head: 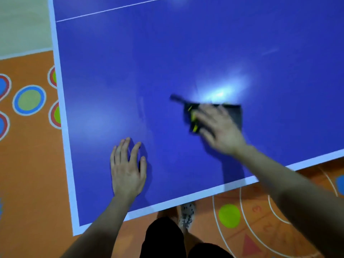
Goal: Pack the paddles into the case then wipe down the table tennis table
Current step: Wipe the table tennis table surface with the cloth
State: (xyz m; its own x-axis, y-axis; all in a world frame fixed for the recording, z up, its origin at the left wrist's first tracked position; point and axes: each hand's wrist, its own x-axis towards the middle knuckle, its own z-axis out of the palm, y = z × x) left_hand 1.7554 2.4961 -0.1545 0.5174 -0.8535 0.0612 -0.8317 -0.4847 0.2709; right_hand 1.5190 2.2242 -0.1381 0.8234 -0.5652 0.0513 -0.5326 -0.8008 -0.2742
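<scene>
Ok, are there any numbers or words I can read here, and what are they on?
"3": painted on the orange floor game, in a band between its white arcs.
"2": same floor game, the next box toward the bottom.
Yellow marks on the dark item under the right hand: too blurred to read.
Table: white lines only, no words.

1. Counter [167, 53]: smooth, hard blue top with a semi-gloss sheen. It throws back a bright white glare, and faint streaks show in the shine.
2. Border lines [61, 108] of the counter: flat white paint, duller than the blue.
3. Black piece [236, 114] on the counter: matt dark face with yellow marks. It is too blurred to tell cloth from plastic.
4. Floor [28, 164]: smooth, matt orange sheet with flat printed coloured shapes.
5. Shorts [163, 237]: matt black cloth.
</scene>
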